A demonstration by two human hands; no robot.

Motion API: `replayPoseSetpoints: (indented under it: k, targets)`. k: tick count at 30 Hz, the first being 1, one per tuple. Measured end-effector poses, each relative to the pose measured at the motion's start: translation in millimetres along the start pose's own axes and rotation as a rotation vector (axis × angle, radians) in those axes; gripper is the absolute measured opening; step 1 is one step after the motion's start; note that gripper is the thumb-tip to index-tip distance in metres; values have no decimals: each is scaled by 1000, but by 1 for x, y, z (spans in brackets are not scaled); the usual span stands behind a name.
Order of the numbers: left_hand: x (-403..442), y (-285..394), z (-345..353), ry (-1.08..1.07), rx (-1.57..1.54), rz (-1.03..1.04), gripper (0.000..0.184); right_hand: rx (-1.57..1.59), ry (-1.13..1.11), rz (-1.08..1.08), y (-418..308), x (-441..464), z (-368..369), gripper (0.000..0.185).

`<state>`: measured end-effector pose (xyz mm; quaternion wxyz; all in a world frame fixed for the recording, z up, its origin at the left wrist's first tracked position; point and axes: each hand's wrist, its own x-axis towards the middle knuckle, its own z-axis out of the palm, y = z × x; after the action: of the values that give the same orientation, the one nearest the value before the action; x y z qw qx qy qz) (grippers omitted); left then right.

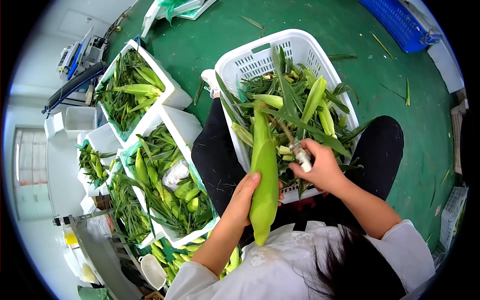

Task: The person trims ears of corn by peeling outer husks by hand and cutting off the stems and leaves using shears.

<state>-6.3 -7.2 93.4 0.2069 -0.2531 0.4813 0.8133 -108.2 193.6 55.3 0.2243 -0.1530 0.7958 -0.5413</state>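
An ear of corn in its green husk point(264, 185) is held upright by my left hand point(245, 197), whose fingers wrap round its middle. My right hand point(322, 167) is closed on the whitish handle of a knife point(301, 156), its brownish blade pointing up and left beside the ear's top. Both hands are over the near edge of a white plastic basket point(295, 36), between my knees. Leaves, husk pieces and cut stubs point(290, 95) fill the basket. One long leaf passes between the ear's top and my right hand.
White foam boxes point(175, 125) of leafy corn stand at the left. More ears point(175, 260) lie on the floor at the lower left, near a small white basin point(152, 271). A blue crate point(400, 25) is at the upper right. Loose leaves lie on the green floor.
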Motion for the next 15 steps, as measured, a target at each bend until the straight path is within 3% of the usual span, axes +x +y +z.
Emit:
replayPoseSetpoints:
  k: [1,2,4,5,9,10,13,15]
  targets:
    - [-4,5,2,65,25,35,61,188,-7,114,2,0,-1,49]
    - [-3,5,0,115,224,162,59,202,-159,229,-2,0,-14,58]
    - [-1,3,-7,213,627,411,54,294,-261,60,3,-3,-10,74]
    - [-3,8,-9,274,775,391,59,179,-337,19,3,-6,-17,87]
    - [-14,27,-4,323,1279,521,63,37,-241,-159,4,0,-20,90]
    - [-17,28,-6,298,1299,527,62,-60,-225,-241,5,2,-22,87]
    - [-18,43,-18,229,1309,558,59,-75,-390,-145,-4,10,-38,71]
    - [-18,52,-35,116,1237,315,61,100,-469,-106,-6,3,-43,56]
